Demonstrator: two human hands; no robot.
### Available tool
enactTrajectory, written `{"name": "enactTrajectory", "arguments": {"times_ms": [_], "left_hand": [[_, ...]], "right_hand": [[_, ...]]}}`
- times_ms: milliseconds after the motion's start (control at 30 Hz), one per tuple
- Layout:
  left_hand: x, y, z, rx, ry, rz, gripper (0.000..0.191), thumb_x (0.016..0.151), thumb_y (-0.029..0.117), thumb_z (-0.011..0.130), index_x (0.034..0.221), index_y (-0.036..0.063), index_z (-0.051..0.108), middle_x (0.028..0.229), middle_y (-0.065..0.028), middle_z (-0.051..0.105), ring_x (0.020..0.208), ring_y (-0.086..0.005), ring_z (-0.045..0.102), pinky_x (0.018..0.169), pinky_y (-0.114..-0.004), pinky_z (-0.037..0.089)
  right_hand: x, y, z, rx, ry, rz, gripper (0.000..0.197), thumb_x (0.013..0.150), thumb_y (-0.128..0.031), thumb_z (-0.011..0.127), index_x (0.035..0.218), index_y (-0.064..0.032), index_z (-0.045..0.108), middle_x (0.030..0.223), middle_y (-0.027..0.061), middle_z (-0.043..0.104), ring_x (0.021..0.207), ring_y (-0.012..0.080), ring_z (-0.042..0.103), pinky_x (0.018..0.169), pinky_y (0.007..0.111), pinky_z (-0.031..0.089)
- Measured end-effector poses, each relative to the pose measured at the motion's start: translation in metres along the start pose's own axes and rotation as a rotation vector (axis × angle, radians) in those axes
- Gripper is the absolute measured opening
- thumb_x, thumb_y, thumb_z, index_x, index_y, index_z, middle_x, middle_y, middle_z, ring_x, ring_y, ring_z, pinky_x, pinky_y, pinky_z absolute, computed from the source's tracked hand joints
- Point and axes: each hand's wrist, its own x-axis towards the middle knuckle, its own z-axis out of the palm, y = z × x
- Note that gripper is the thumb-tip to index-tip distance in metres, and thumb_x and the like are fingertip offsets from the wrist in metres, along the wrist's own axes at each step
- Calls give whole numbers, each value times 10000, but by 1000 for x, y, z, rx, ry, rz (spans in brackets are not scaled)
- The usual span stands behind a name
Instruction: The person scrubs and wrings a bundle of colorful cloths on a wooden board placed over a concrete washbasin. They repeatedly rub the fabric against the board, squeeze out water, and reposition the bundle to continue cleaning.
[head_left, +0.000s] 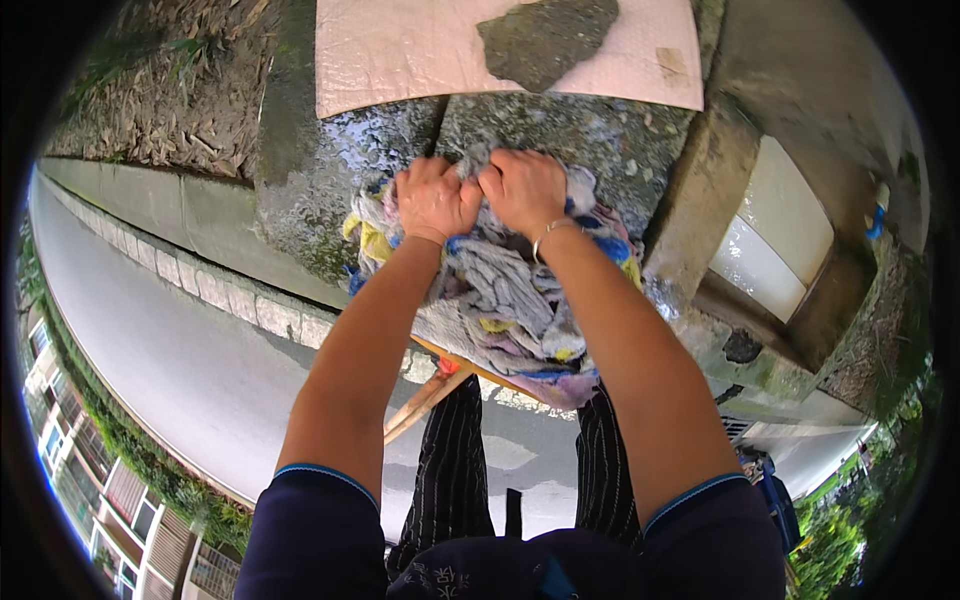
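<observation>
A wet bundle of cloth strips (502, 285), mostly grey with yellow, blue and pink pieces, lies bunched on a wet stone slab (615, 142). It looks like a rag mop head. My left hand (437, 196) and my right hand (525, 187) are side by side on its far part, fingers curled into the grey cloth, thumbs close together. The fingertips are hidden in the cloth. Below the bundle's near edge show a yellow-orange bar (487, 373) and a wooden stick (424, 401) slanting down to the left. A bracelet is on my right wrist.
Beyond the slab, a flat piece of rock (551, 41) rests on a pale pink sheet (405, 52). To the right is a sunken basin with white panels (776, 225). Dry leaves (172, 112) cover the ground at upper left. A stone kerb (195, 281) borders the road (150, 300).
</observation>
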Motion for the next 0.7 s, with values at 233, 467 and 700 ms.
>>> {"name": "enactTrajectory", "arguments": {"times_ms": [233, 467, 700], "left_hand": [[59, 27, -40, -492, -450, 162, 571, 811, 422, 479, 1283, 102, 518, 1202, -201, 566, 1114, -349, 524, 966, -416, 406], [-47, 46, -100, -567, -415, 12, 476, 879, 486, 462, 1165, 142, 625, 1005, -139, 634, 961, -329, 581, 824, -393, 464], [-129, 44, -108, -556, -147, 171, 334, 730, 242, 533, 1007, 103, 656, 967, -86, 599, 838, -298, 535, 735, -387, 420]], "right_hand": [[-2, 42, -70, -171, -37, 82, 350, 904, -383, 437, 859, -90, 623, 895, 131, 634, 873, 338, 596, 778, 473, 445], [-138, -43, -64, 316, 56, 143, 242, 867, -294, 517, 794, -73, 581, 781, 155, 580, 713, 360, 573, 624, 471, 439], [-203, -79, -35, 184, 298, -4, 352, 852, -420, 494, 775, -81, 545, 738, 128, 464, 680, 323, 457, 605, 413, 323]]}}
